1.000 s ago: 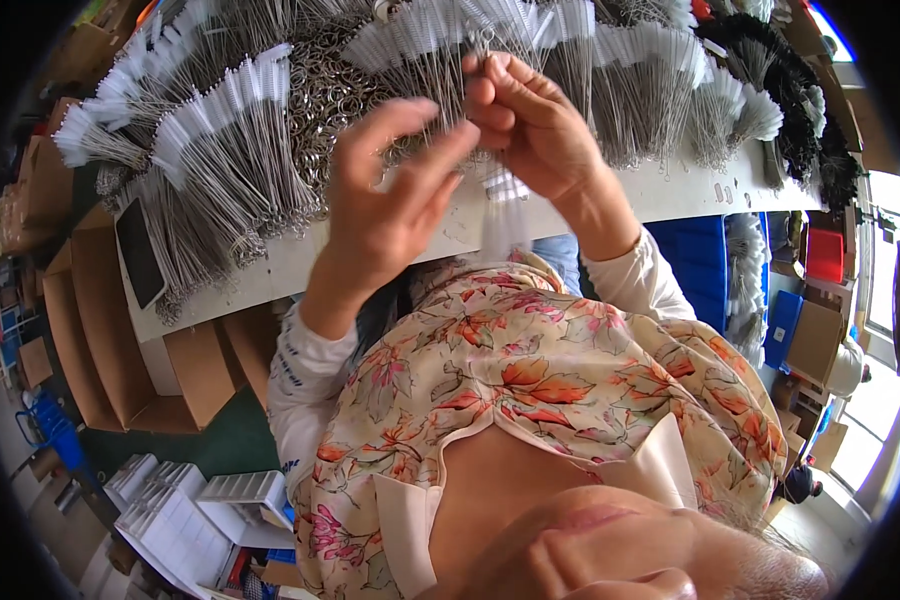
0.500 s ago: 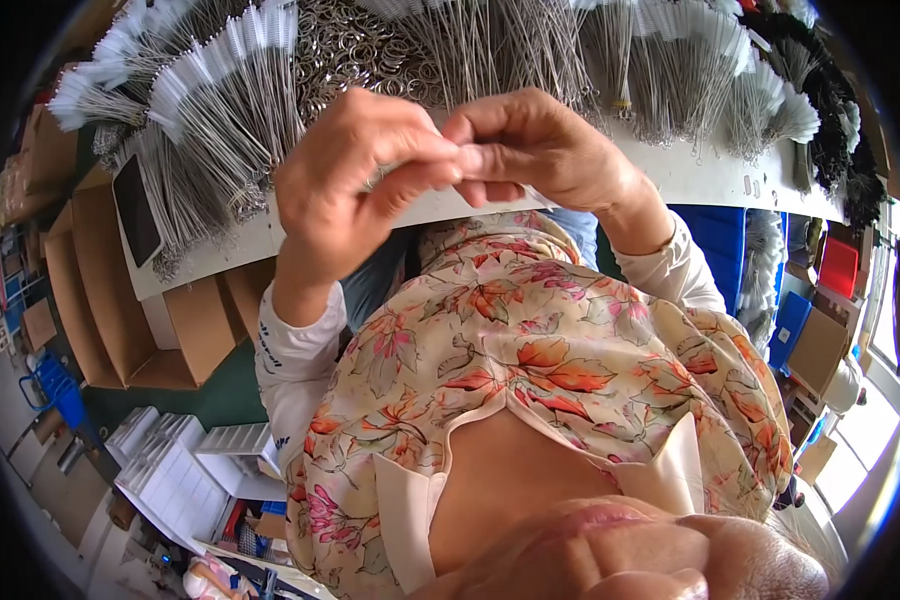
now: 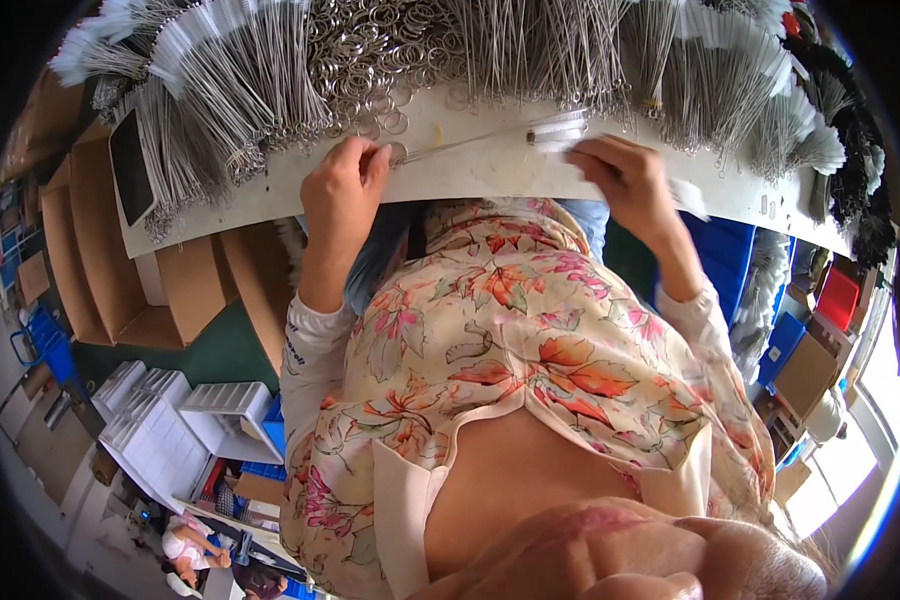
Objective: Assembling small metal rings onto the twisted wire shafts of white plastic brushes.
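Note:
My left hand (image 3: pixel 342 190) pinches a metal split ring (image 3: pixel 398 154) between thumb and finger, above the near part of the white table. From the ring, thin wire handles run to the right and end in white-bristled brushes (image 3: pixel 558 130). Beside those bristles is my right hand (image 3: pixel 625 178), its fingers curled and smeared by motion. A blurred white bristle end (image 3: pixel 688 198) shows just beyond its wrist; whether the hand holds it cannot be made out. A heap of split rings (image 3: pixel 385 50) lies on the table ahead of my left hand.
Bundles of wire brushes (image 3: pixel 240 80) line the table (image 3: pixel 480 175) on both sides of the rings. Black brushes (image 3: pixel 850 150) lie at the far right, a dark phone (image 3: pixel 130 165) at the left edge. Cardboard boxes (image 3: pixel 85 260) and a blue bin (image 3: pixel 715 262) stand below the table.
My hands, together half a second ago, are now apart. The left has moved slightly, the right has swung to the right. The ring with brushes now shows stretched between them.

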Demonstrator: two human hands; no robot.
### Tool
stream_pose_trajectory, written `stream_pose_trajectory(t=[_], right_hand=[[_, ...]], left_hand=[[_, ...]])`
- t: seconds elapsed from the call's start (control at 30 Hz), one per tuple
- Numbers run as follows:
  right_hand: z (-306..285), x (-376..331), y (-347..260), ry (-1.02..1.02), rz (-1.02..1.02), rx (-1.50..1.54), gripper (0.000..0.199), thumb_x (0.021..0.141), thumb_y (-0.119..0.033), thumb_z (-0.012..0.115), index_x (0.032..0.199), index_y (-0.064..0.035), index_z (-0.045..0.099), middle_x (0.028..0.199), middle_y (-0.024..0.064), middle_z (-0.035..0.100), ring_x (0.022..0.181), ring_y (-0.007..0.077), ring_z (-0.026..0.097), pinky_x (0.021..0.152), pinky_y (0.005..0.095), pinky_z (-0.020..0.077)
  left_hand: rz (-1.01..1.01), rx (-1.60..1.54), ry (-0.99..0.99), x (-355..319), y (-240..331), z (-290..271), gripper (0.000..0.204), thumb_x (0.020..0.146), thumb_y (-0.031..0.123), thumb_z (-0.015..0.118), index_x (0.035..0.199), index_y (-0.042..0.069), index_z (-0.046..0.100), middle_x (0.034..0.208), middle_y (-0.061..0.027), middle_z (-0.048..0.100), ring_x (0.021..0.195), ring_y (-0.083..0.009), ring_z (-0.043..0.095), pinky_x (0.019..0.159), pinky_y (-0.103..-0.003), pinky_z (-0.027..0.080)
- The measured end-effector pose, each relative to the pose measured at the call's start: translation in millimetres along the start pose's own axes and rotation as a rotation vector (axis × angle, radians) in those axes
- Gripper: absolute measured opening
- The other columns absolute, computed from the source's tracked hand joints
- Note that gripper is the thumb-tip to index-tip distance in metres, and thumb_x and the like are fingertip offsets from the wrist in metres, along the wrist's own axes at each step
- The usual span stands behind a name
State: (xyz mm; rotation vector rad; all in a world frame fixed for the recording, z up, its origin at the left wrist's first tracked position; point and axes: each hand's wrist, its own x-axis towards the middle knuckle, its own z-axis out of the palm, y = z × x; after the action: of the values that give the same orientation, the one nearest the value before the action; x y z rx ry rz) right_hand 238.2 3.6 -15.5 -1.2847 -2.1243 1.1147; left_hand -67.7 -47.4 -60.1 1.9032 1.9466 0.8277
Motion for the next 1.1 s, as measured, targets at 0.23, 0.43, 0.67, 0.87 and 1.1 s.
stream_pose_trajectory(t=[0.23, 0.43, 0.67, 0.87, 1.1], right_hand=[[82, 47, -33, -0.112, -0.375, -0.426, 0.006, 0.078, -0.007, 0.060, 0.082, -0.0067, 0.064, 0.100, 0.0045, 0.059, 0.060, 0.0252, 0.061, 0.054, 0.0337, 0.0496], [85, 45, -31, -0.051, -0.367, -0.360, 0.007, 0.077, -0.005, 0.060, 0.082, -0.0063, 0.065, 0.094, 0.0027, 0.060, 0.060, 0.0228, 0.062, 0.052, 0.0342, 0.0496], [70, 48, -55, 0.140, -0.364, -0.070, 0.006, 0.074, -0.006, 0.068, 0.081, -0.0059, 0.067, 0.084, 0.0022, 0.060, 0.063, 0.0207, 0.062, 0.055, 0.0300, 0.0503], [66, 54, -57, 0.152, -0.422, 0.047, 0.007, 0.074, -0.007, 0.068, 0.081, -0.0060, 0.067, 0.082, 0.0030, 0.060, 0.064, 0.0213, 0.061, 0.056, 0.0305, 0.0499], [60, 53, -66, 0.153, -0.459, 0.087, 0.007, 0.074, -0.006, 0.069, 0.081, -0.0040, 0.066, 0.082, 0.0051, 0.060, 0.064, 0.0205, 0.061, 0.056, 0.0294, 0.0495]], left_hand=[[-0.217, -0.180, -0.092, -3, 5, -9, 0.017, 0.085, 0.018, 0.062, 0.083, 0.002, 0.059, 0.064, -0.0080, 0.061, 0.057, -0.0174, 0.061, 0.053, -0.030, 0.047], [-0.387, -1.003, -0.171, -13, 7, -15, 0.024, 0.090, 0.011, 0.051, 0.109, -0.004, 0.054, 0.097, -0.0155, 0.063, 0.082, -0.0200, 0.064, 0.071, -0.029, 0.054], [-0.239, -1.322, -0.261, 7, 17, -37, 0.031, 0.088, 0.001, 0.048, 0.119, -0.004, 0.051, 0.103, -0.0172, 0.061, 0.091, -0.0215, 0.063, 0.079, -0.033, 0.054], [0.072, -1.083, -0.312, 26, 17, -55, 0.025, 0.089, 0.001, 0.048, 0.113, -0.003, 0.056, 0.106, -0.0171, 0.061, 0.095, -0.0201, 0.062, 0.082, -0.033, 0.053], [0.072, -1.156, -0.359, 33, 22, -64, 0.021, 0.089, 0.002, 0.050, 0.108, -0.004, 0.056, 0.107, -0.0165, 0.061, 0.098, -0.0196, 0.061, 0.082, -0.032, 0.053]])
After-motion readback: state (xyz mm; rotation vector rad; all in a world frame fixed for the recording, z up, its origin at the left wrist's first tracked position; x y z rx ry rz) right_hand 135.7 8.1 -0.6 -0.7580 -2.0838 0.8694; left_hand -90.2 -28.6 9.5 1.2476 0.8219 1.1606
